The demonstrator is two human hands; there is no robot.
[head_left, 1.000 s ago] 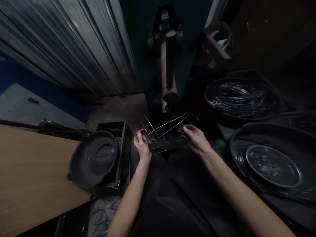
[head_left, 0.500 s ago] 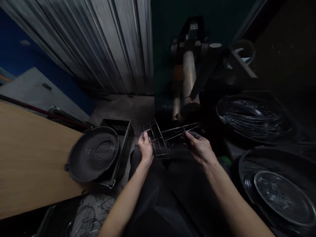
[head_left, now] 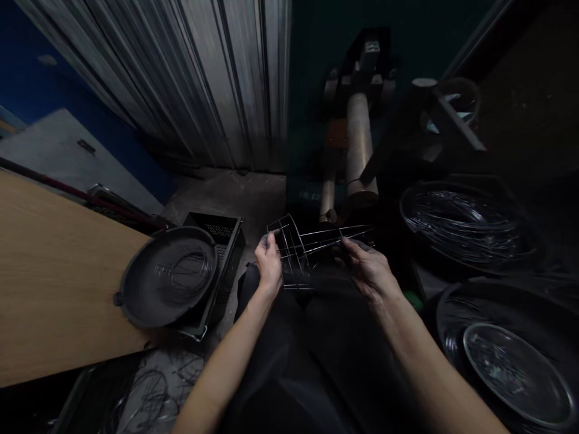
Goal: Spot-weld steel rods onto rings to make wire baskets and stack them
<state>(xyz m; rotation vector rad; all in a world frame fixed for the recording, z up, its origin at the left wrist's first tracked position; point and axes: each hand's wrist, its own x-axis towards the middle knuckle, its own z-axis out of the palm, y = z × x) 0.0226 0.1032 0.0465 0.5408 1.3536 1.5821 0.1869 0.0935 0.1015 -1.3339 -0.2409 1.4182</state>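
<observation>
A thin wire rack [head_left: 296, 248] is held up between my hands, over my dark lap. My left hand [head_left: 268, 260] closes on its left side, the thumb pressed on the bent wires. My right hand [head_left: 365, 265] pinches the long wires that taper off to the right. Just beyond the rack stands a machine with a thick metal cylinder [head_left: 360, 144] and a thinner bar [head_left: 328, 191] beside it. The rack's far right end fades into the dark.
To the left, a black round tub [head_left: 149, 301] holding wire rings rests on a black crate [head_left: 231, 253]. At right are a basin of wire pieces [head_left: 465, 223] and a larger basin [head_left: 456, 295] with a clear round dish [head_left: 515, 367]. A wooden board [head_left: 58, 283] stands far left.
The view has shifted slightly, so the machine appears further right. Both hands keep their hold on the wire rack, which has turned a little.
</observation>
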